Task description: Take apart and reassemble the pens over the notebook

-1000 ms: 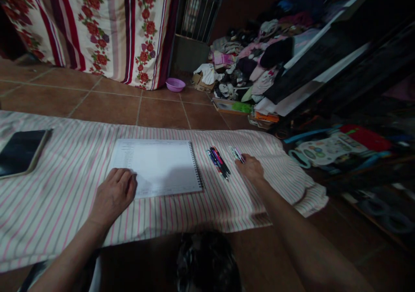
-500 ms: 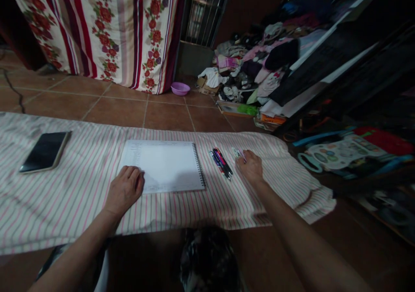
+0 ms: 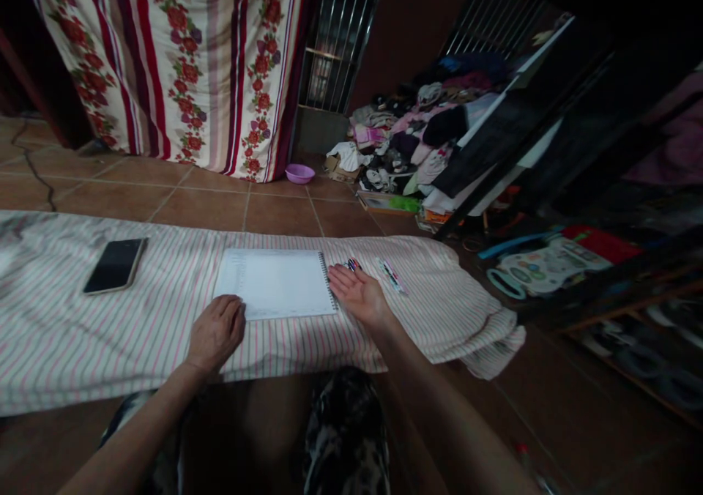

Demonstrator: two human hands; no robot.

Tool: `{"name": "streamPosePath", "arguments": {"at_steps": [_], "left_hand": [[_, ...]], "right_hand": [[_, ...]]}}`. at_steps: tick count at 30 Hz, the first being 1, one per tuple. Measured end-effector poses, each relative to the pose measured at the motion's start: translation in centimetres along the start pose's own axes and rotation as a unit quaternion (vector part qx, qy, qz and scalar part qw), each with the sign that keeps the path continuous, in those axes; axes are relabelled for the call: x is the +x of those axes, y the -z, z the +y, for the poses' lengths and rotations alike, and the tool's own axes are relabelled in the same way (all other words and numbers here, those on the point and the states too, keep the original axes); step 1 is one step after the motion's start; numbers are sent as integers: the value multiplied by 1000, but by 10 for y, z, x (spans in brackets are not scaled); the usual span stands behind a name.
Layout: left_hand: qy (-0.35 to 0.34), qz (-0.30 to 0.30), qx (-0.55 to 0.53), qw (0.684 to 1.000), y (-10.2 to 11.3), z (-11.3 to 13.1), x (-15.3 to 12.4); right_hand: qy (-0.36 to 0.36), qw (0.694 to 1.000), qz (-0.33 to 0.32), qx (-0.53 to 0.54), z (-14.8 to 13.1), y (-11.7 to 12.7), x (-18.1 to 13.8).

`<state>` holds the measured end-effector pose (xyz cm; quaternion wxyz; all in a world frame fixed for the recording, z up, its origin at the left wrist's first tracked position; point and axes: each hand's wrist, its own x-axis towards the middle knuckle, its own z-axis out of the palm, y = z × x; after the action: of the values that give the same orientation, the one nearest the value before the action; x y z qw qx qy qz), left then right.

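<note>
A spiral notebook (image 3: 280,283) lies open on a blank white page, its wire binding along the right side. My left hand (image 3: 217,330) rests at its lower left corner, fingers loosely curled down with nothing visible in them. Palm up and fingers outstretched, my right hand (image 3: 359,297) is beside the binding and holds nothing. It covers most of a bunch of dark and coloured pens (image 3: 352,264); only their upper ends show. Farther right lie a few pale pens (image 3: 392,275), apart from the hand.
A black phone (image 3: 115,266) lies left on the striped cloth (image 3: 165,334) covering the table. Beyond stand a purple basin (image 3: 299,173) on the tiled floor and a heap of clothes (image 3: 406,132). A baby walker or toy (image 3: 541,264) is at the right.
My right hand has let go of the pale pens, moved left and turned palm up over the dark pens. My left hand stays by the notebook's corner. The view has shifted slightly.
</note>
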<state>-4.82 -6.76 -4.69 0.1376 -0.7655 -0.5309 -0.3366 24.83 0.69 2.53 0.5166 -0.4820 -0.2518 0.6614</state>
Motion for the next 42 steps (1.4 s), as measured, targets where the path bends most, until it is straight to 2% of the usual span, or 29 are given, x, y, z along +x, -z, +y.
{"name": "streamPosePath", "arguments": {"at_steps": [6, 13, 17, 21, 28, 31, 34, 37, 42], "left_hand": [[9, -6, 9, 1000, 36, -16, -17], [53, -41, -7, 998, 66, -28, -19], [87, -53, -46, 994, 64, -24, -18], [150, -54, -82, 984, 51, -21, -19], [266, -61, -120, 954, 28, -29, -15], [343, -37, -108, 932, 24, -43, -11], [408, -2, -75, 910, 30, -63, -8], [432, 24, -43, 901, 40, -82, -8], [467, 67, 8, 882, 46, -105, -10]], "right_hand": [[-42, 997, 17, 57, 23, -15, -21], [-12, 999, 11, 32, 49, -33, -40], [60, 998, 12, -25, 64, -42, -41], [153, 981, 41, -111, 77, -42, -27], [212, 948, 37, -234, 97, -47, -12], [213, 944, 7, -252, 104, -59, -16], [202, 936, -46, -285, 111, -71, -17], [203, 926, -79, -310, 116, -84, -13], [258, 882, -144, -367, 119, -104, -2]]}}
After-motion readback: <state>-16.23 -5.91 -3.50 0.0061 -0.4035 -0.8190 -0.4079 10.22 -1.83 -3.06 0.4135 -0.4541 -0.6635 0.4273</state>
